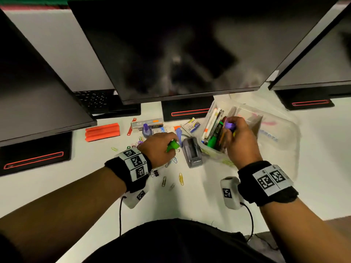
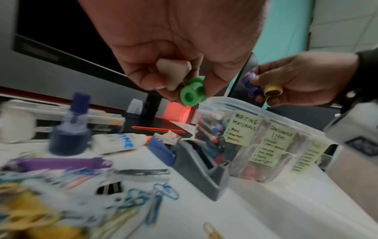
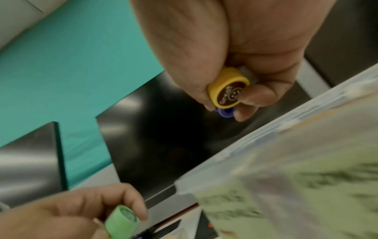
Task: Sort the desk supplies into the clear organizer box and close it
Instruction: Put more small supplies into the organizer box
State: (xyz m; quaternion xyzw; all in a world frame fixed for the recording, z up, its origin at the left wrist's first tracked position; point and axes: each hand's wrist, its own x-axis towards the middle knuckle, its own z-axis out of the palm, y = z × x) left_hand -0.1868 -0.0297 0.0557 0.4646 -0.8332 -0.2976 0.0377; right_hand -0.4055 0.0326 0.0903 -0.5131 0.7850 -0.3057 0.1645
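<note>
Stamps fill both my hands: the right hand clamps a purple stamp and a yellow stamp above the clear organizer box, the left hand pinches a green stamp over the bench. I should read the labels, then lower each into its matching compartment, not drop it.

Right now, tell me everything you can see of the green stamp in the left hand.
The green stamp is a small plastic-looking spool, flanged at both ends. One end shows a hollow, the other a flat round face with a faint print I cannot read. The left hand pinches it between thumb and fingertips, lifted off the desk, lying roughly sideways, beside the clear organizer box and not touching it.
</note>
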